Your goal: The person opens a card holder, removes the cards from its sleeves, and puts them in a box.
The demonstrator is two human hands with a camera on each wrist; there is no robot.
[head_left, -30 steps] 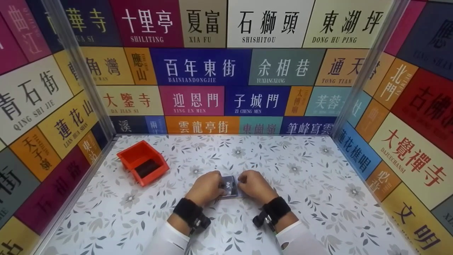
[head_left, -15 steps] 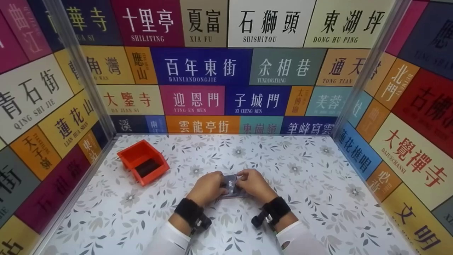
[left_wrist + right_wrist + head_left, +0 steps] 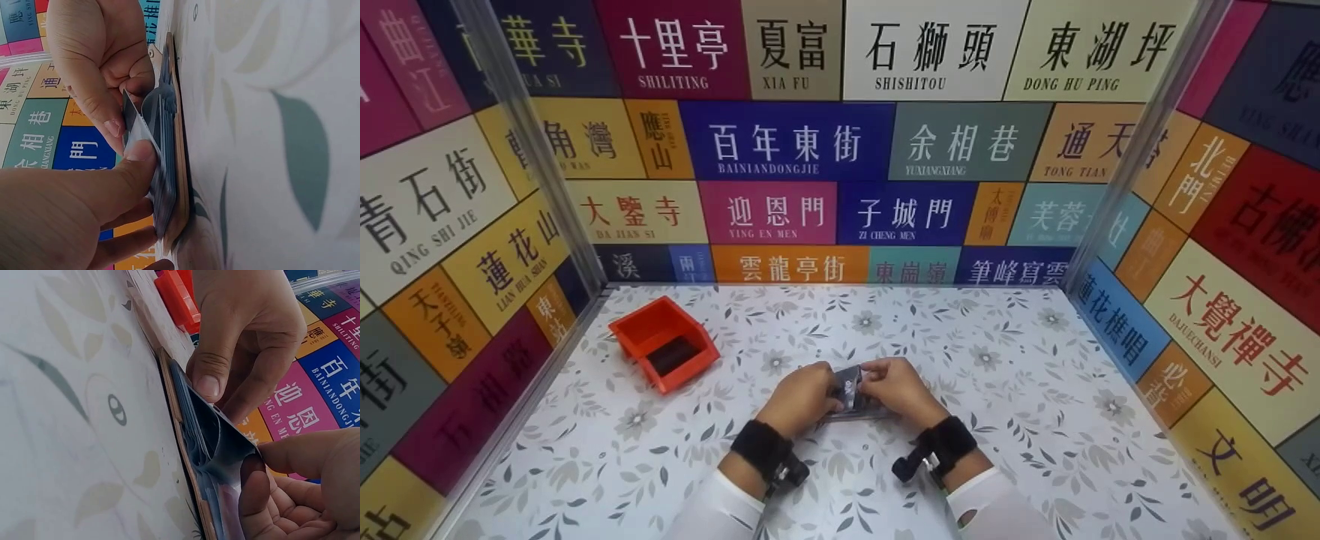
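Note:
A small card holder (image 3: 181, 185) with a tan-brown cover and several clear plastic sleeves (image 3: 194, 430) lies open on the table between both hands. My left hand (image 3: 801, 397) grips its left side, thumb pressed on top and fingers at the edge. With thumb and fingertips, my right hand (image 3: 904, 391) pinches the right edge of a dark card (image 3: 849, 384) with white lettering, on top of the sleeves. That edge is lifted and tilts up, and in the right wrist view a sleeve bows open beneath it. How far the card sits inside its sleeve I cannot tell.
An orange-red plastic bin (image 3: 664, 341) with a dark piece inside stands at the back left of the table. White cloth with grey leaves and flowers covers the tabletop (image 3: 982, 450). Walls of coloured name panels (image 3: 787, 139) enclose the back and both sides.
My right hand has come in to the left and taken hold of the card's right edge. The card, flat before, is now tilted up. My left hand keeps its grip on the holder.

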